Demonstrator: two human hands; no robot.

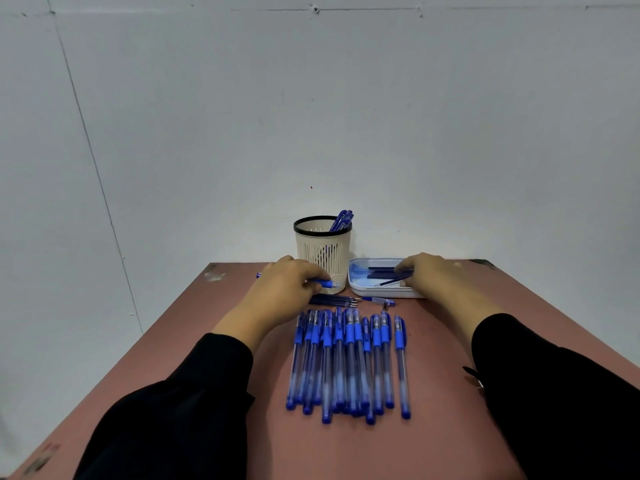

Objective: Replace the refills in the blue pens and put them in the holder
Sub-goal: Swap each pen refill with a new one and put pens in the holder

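My left hand (289, 284) is curled round a blue pen body (323, 283). I hold it sideways, low down, right in front of the holder (322, 254). The pen's far end pokes out past my knuckles on the left.

My right hand (431, 275) reaches into the white tray (360, 287). My fingertips (403, 271) are on the dark blue refills (382, 270) that lie in it. One thin refill (389, 281) slants toward my fingers, and I think I am pinching it, but it is too small to be sure.

The holder is a cream cup with slits in its side and a black rim. It stands at the back of the brown tabletop (450, 427), just left of the tray. A few blue pens (343, 219) stand in it and lean to the right.

In front of the holder lie some loose refills (334, 301) in a small bunch. Next to them, on the right, is a small blue pen part (379, 300).

Closer to me is a big row of blue pens (349, 362). They lie side by side, some on top of each other, and point away from me. One pen lies a little apart on the right side.

Both my arms have black sleeves (194, 403). Behind the tabletop is a plain pale wall (311, 116).
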